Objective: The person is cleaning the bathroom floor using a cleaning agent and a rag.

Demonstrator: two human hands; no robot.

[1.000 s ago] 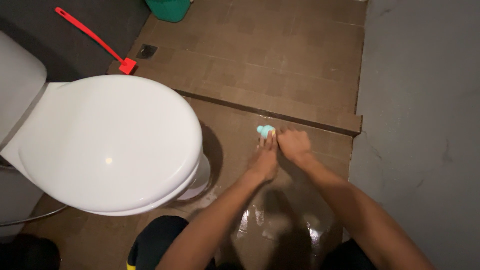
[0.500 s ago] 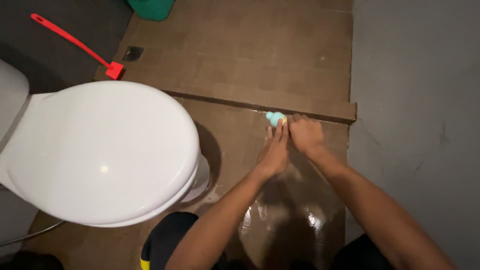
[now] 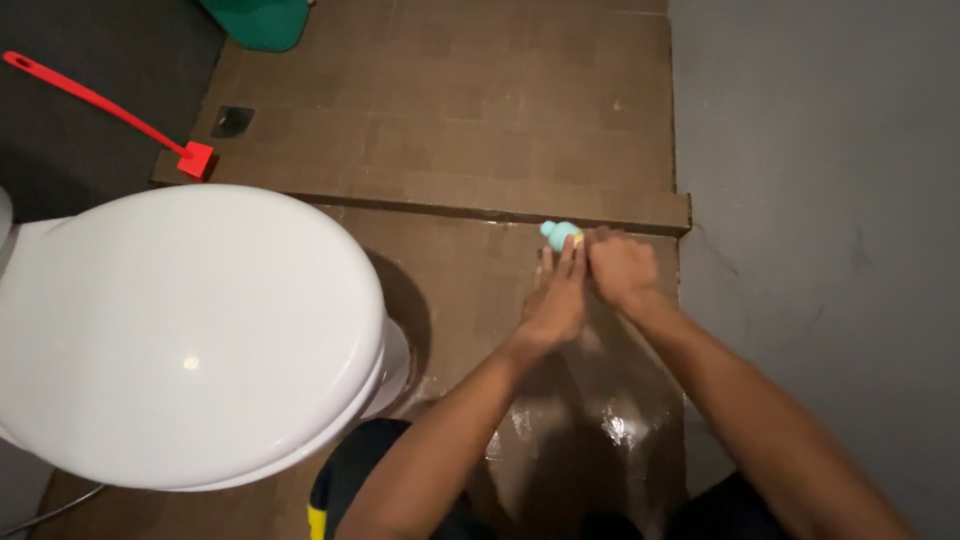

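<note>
View from above, both hands pressed w/ a small teal scrubber w/ a yellow edge on the wet brown tiled floor, right by the raised tile step. Left hand lies flat, fingers straight and together, tips touching the scrubber. Right hand curled beside it; can't tell if it grips. White closed toilet lid at left; red long-handled brush well apart.

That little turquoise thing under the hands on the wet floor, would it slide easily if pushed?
Probably yes: the brown floor tiles around the hands gleam with water, so the small turquoise object likely glides. It looks rounded and small, so perhaps light and slippery to grip. The left hand lies flat beside it, the right hand is closed next to it.
</note>
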